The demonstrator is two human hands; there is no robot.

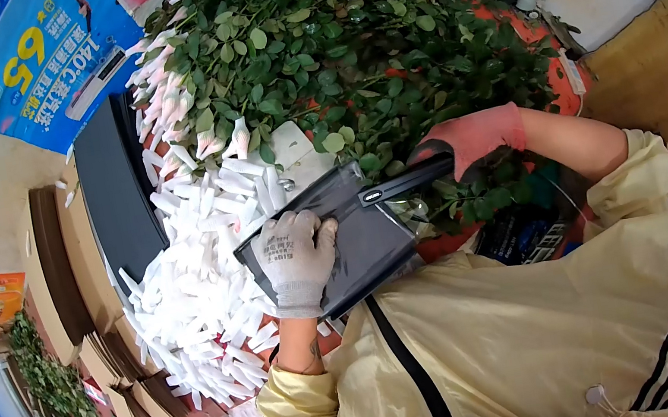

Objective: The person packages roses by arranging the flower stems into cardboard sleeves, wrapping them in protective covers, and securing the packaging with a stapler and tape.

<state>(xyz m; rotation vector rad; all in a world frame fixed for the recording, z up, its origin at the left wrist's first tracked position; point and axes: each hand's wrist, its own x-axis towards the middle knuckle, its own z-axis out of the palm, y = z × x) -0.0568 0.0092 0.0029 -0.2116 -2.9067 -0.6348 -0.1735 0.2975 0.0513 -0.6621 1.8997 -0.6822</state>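
My left hand point(299, 262), in a light grey glove with print on its back, presses on a dark, glossy flat sheet point(371, 250) with its fingers curled. The sheet looks like a flower wrapping sleeve, tilted in front of my body. My right hand point(472, 141), in a pink glove with dark fingertips, is closed around the end of a black strip point(387, 187) bearing a small white oval mark. This strip crosses the sheet's upper right side; whether the two are joined I cannot tell. Leafy rose stems point(345, 58) lie just beyond both hands.
A pile of white foam sleeves point(196, 274) spreads left of my left hand. Behind it stand black curved panels point(113, 191) and brown cardboard sheets point(55, 270). Buds in white netting point(168, 99) edge the stems. A dark printed package point(522, 235) sits below my right forearm.
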